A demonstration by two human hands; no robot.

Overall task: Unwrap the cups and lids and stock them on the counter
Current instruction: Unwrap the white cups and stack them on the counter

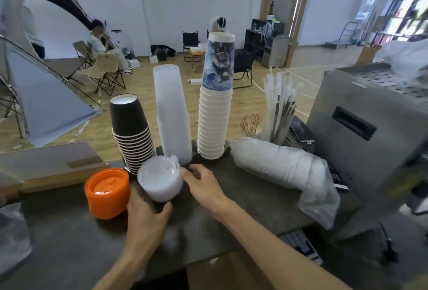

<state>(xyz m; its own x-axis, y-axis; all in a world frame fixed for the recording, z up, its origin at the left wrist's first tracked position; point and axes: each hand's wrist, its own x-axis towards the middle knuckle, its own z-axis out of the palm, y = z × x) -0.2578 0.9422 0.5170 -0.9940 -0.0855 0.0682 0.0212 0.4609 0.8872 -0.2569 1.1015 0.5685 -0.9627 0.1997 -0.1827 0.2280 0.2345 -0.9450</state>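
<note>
here, translucent round lids (159, 179) between both hands

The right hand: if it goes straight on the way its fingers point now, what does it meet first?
The right hand points left, and its fingertips look already at the rim of the stack of clear lids that the left hand grips. Depth is unclear.

Clear lids' (159, 179) base behind left hand (148, 211)
</note>
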